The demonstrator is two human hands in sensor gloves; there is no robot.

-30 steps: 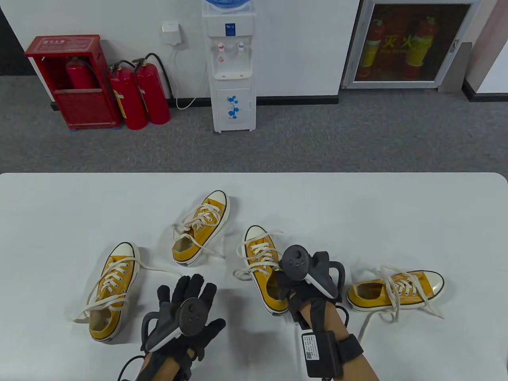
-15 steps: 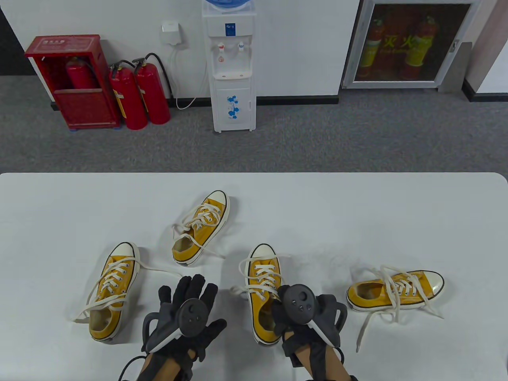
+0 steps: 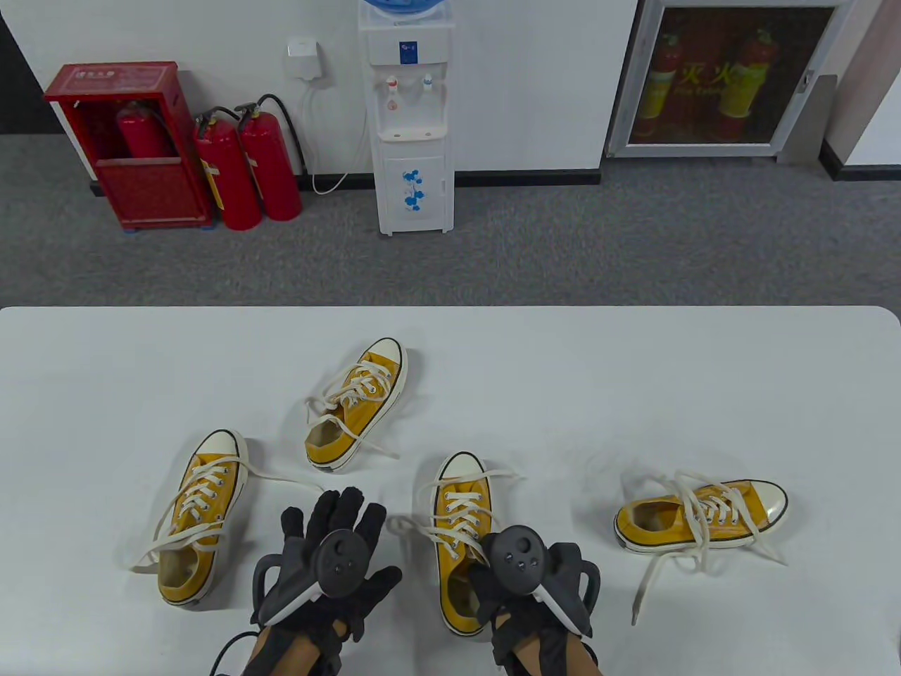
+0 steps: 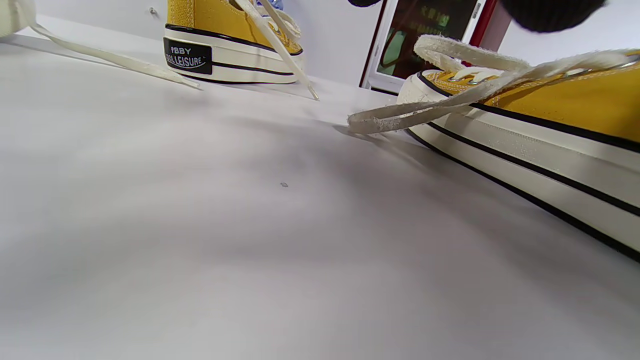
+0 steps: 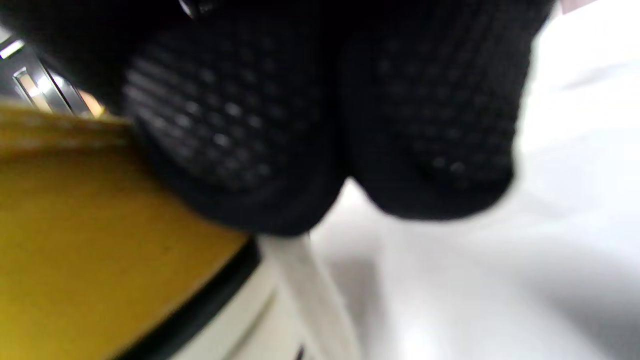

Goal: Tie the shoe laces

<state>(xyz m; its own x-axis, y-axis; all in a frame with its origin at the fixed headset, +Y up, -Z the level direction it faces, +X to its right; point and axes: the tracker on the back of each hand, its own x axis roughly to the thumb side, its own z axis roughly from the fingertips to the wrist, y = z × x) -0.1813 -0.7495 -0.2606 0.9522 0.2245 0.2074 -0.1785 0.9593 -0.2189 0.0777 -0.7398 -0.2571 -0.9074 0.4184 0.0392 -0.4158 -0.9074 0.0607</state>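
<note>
My right hand point(image 3: 524, 588) grips the heel end of the yellow canvas sneaker point(image 3: 461, 539) nearest me; in the right wrist view my gloved fingers point(image 5: 235, 150) press against its yellow side wall just above the white sole, though that view is too blurred to show how far they wrap. My left hand point(image 3: 331, 563) lies flat on the white table point(image 3: 633, 366) with its fingers spread and holds nothing, just to the left of that shoe. I judge the step in hand to be positioning: setting this sneaker toe-away in front of me, with no knot begun. Its cream laces point(image 3: 429, 510) are threaded through the eyelets but loose, one end trailing off to the left toward my left hand, another lying across near the toe. The next move, as I see it, calls for letting go of the heel and taking one loose end in each hand, the left one being close already. The other three yellow sneakers are also untied: one point(image 3: 197, 517) to my left, one point(image 3: 355, 405) farther back, and one point(image 3: 700, 515) lying crosswise to my right, all with laces straggling on the table. As for containers, the only ones in sight are off the table: a red cabinet point(image 3: 130, 144) holding a fire extinguisher, and a glass-fronted wall cabinet point(image 3: 725, 74) with extinguishers inside.
</note>
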